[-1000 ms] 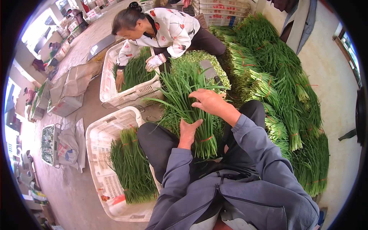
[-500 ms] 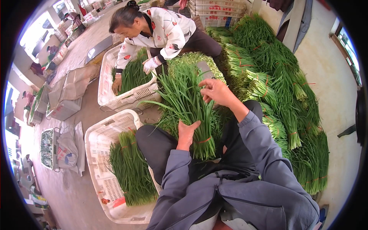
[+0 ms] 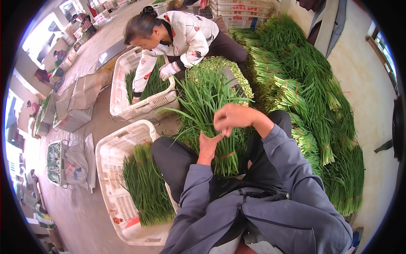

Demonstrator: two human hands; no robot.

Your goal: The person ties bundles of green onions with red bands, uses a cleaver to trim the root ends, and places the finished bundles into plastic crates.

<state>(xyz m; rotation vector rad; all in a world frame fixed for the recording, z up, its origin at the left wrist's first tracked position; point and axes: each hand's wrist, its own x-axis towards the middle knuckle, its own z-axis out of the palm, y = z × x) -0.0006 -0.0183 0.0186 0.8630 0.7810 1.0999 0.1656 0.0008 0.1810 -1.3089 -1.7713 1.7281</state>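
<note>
My left hand [image 3: 207,148] is closed around a bunch of garlic chives [image 3: 225,162] held upright between my knees, its thumb across the leaves. An orange-red band circles this bunch near its cut ends. Over the upper right side of the bunch is my right hand [image 3: 237,118], its fingers curled inward and slightly blurred. Whatever it may pinch is hidden. Left of my knee, a white plastic crate [image 3: 111,192] holds banded bunches of chives [image 3: 148,186].
A co-worker [image 3: 186,38] leans over a second white crate [image 3: 144,103], reaching into its chives. Banded chives [image 3: 313,97] are heaped along the right wall. Pale trimmings [image 3: 215,65] lie in front of the co-worker. Stacked crates [image 3: 241,8] stand behind.
My right hand has moved down and toward me, closer to my left hand, with its fingers more curled. The co-worker's bare hand has sunk deeper into the crate.
</note>
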